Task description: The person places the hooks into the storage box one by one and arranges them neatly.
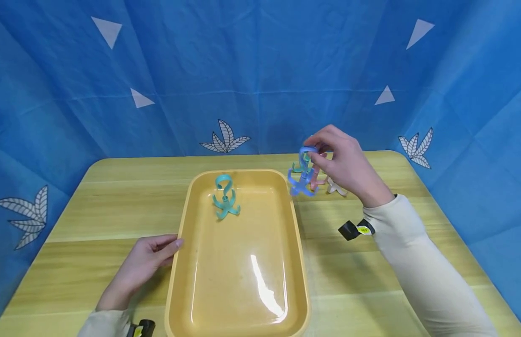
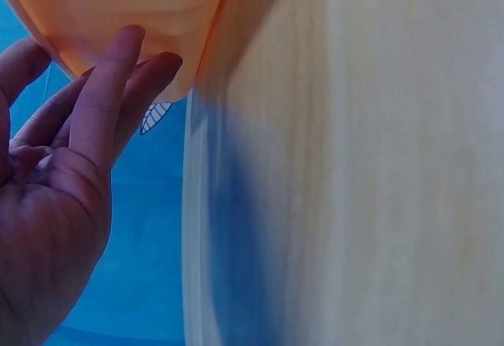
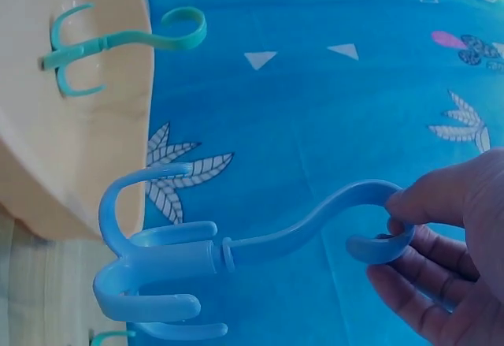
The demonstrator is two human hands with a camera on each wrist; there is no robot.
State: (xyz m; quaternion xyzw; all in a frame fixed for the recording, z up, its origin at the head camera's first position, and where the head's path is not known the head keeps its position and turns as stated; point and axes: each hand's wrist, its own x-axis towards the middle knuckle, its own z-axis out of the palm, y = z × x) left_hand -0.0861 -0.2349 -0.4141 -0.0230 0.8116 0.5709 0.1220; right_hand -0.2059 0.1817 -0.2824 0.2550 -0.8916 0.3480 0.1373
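By its curled top, a blue rotating hanger hook (image 1: 301,187) with several upturned prongs is pinched between the thumb and fingers of my right hand (image 1: 340,159). In the right wrist view the blue hook (image 3: 161,261) hangs apart from the tray, just past its right rim. My left hand (image 1: 144,262) grips the left side of a yellow tray (image 1: 227,276), thumb over the rim; the left wrist view shows its fingers (image 2: 98,117) against the tray's outer wall. Inside the tray, toward the far end, a green hook (image 1: 226,206) stands upright on its prongs.
Behind the right hand, partly hidden, are a second green hook (image 1: 297,168), a pink hook (image 1: 314,180) and a white hook (image 1: 336,188) on the wooden table (image 1: 117,201). Blue patterned cloth (image 1: 260,70) hangs at the back and sides.
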